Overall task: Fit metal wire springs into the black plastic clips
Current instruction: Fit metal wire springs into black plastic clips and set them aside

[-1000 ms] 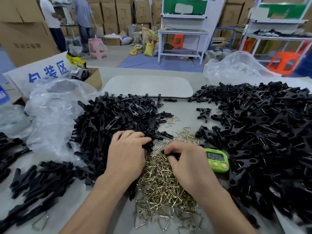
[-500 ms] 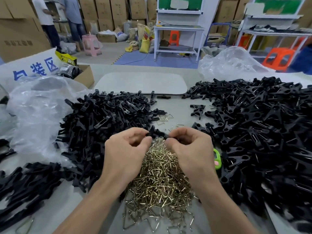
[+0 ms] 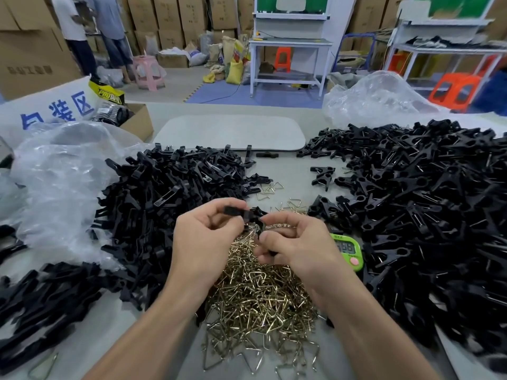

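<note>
I'm watching both hands hover just above the spring pile point(image 3: 260, 297), a glinting tangle of brassy bent-wire triangles; the left hand point(image 3: 204, 242) has its grip pinched on one end of a matte black clip point(image 3: 252, 213); the right hand point(image 3: 299, 248) curls its grip round the other end; left of the pile lies a heap of flat clip pieces point(image 3: 170, 201), right of it a heap of forked clips point(image 3: 425, 201); a glossy green timer point(image 3: 348, 250) sits just right of the pile on the grey surface point(image 3: 288, 171).

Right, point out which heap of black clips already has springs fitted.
The big heap on the right: its clips are joined pairs with wire showing. The centre-left heap and the near-left heap look like bare single halves.
</note>
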{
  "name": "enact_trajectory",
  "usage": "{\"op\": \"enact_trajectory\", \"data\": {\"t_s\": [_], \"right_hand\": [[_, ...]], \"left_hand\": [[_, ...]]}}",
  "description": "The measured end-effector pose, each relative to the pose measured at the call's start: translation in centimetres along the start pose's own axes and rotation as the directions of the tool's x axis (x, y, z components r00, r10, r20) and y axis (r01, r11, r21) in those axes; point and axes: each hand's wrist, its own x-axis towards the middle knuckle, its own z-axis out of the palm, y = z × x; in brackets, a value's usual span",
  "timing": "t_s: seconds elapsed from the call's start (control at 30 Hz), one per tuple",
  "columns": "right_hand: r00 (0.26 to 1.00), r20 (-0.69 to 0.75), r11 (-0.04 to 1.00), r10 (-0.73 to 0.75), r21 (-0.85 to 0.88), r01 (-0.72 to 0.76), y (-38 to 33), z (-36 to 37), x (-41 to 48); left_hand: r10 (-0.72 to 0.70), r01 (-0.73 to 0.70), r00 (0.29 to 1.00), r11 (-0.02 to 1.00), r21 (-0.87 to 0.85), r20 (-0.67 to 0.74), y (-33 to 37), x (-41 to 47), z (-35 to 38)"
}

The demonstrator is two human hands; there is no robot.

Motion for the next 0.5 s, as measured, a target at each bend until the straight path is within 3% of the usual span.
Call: {"op": "enact_trajectory", "data": {"t_s": [0.2,0.3,0.5], "right_hand": [[0.997,0.062,0.971,0.040,0.232,-0.054,-0.2,0.2,-0.1],[0.996,0.090,0.956,0.029,0.287,-0.054,-0.1,-0.2,-0.1],[0.995,0.017,0.994,-0.103,0.035,0.102,0.6,0.2,0.1]], "left_hand": [[0.040,-0.033,0.989,0.998,-0.048,0.145,0.1,-0.1,0.5],[0.035,-0.039,0.989,0.999,0.027,0.147,0.3,-0.4,0.5],[0.033,-0.043,0.998,0.979,0.198,0.049,0.5,-1.0,1.0]]}}
